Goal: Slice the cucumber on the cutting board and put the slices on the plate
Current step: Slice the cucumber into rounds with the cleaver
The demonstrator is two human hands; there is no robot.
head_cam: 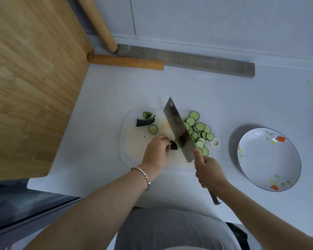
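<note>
On the cutting board (132, 150), the left hand (156, 150) pinches the cucumber stub (173, 146); the right hand (209, 171) grips the cleaver (179, 130) (slices (200, 131) piled beside it). The plate (268, 159) sits bare on the bench (101, 105).

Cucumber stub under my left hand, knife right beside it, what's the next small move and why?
Probably one last cut or two: the left hand pinches only a short dark cucumber stub against the knife held by the right hand. Keep fingertips curled back. Then move the slices piled to the right of the blade on the cutting board to the plate, which holds no slices.
</note>
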